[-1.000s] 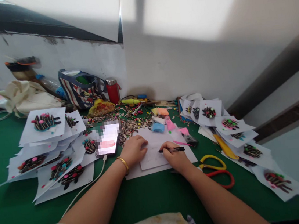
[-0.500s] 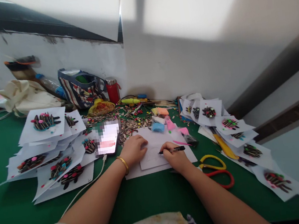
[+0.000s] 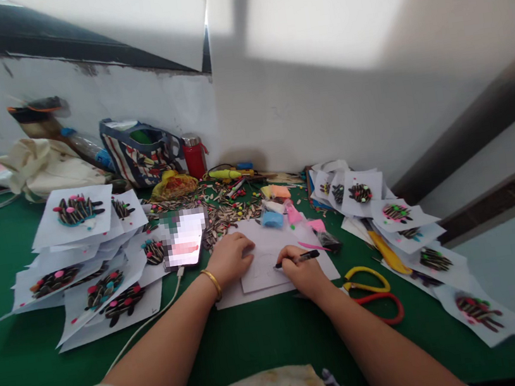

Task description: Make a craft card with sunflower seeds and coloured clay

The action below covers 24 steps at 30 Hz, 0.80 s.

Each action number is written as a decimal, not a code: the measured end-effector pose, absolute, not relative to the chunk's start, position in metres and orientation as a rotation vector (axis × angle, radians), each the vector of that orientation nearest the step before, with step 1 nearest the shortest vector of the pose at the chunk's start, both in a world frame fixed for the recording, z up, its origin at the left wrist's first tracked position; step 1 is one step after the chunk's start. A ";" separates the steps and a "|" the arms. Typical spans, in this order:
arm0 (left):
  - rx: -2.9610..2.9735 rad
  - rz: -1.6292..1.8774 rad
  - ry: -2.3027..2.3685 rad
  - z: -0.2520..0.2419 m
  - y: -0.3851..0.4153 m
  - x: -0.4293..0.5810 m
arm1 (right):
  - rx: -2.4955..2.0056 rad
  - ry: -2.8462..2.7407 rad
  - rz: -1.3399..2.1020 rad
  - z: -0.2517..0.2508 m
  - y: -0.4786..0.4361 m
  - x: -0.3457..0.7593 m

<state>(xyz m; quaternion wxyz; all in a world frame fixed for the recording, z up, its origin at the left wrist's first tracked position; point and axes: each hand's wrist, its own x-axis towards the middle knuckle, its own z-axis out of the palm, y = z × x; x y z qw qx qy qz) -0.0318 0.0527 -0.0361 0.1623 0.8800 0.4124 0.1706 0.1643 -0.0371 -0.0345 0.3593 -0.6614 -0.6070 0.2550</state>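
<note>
My right hand (image 3: 298, 271) is closed around a black pen (image 3: 308, 255), its tip touching a white sheet of paper (image 3: 265, 281). Faint drawn lines show on the sheet just left of the tip. My left hand (image 3: 232, 257) lies flat on the paper's left side, fingers stretched out, holding nothing. More white paper lies beneath the sheet. A phone (image 3: 190, 237) with a lit screen and a white cable (image 3: 160, 315) sits beside my left hand. Scissors (image 3: 372, 295) with one yellow and one red handle lie right of my right wrist, their blades partly hidden by it.
Stacked paper cards (image 3: 108, 290) with seed figures stand at left; more cards (image 3: 405, 223) line the right edge. Loose seeds (image 3: 222, 211), small clay packets (image 3: 272, 218), a red flask (image 3: 194, 157) and a striped bag (image 3: 141, 148) lie toward the wall. A yellow-handled tool (image 3: 388, 251) rests at right.
The pen tip has shifted very slightly, and a little more line shows on the sheet. My left hand has stayed in place.
</note>
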 end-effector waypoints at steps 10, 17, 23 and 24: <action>2.515 0.493 1.178 -0.037 0.053 -0.032 | -1.690 -1.564 0.616 -0.035 -0.036 0.167; 2.522 0.501 1.171 -0.038 0.054 -0.031 | -1.709 -1.572 0.619 -0.034 -0.036 0.166; 2.496 0.478 1.198 -0.035 0.052 -0.031 | -1.686 -1.568 0.598 -0.035 -0.035 0.167; 2.500 0.482 1.195 -0.036 0.052 -0.031 | -1.682 -1.568 0.594 -0.036 -0.035 0.168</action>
